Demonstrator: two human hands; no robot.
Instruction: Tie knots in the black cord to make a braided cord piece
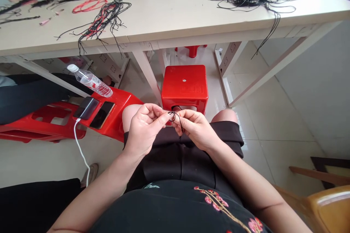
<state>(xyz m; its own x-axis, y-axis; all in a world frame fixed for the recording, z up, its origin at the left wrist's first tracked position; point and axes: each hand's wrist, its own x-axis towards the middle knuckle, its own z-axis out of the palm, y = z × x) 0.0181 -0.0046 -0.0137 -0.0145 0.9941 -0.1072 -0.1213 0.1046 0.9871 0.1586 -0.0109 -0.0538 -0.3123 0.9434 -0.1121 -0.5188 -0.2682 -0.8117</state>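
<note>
Both grips, left hand [143, 127] and right hand [195, 127], pinch one black cord [173, 116], its ends hidden by fingers.

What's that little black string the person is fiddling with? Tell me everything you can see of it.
The black string is a thin, dark cord, seemingly soft thread or nylon. It is pinched between the fingertips of the left hand and the right hand, held above the lap in front of a red stool. Between the hands it curls into a small loop, like a knot being formed, and a short end hangs down beside the right fingers. Its full length is hidden in the grip.
</note>
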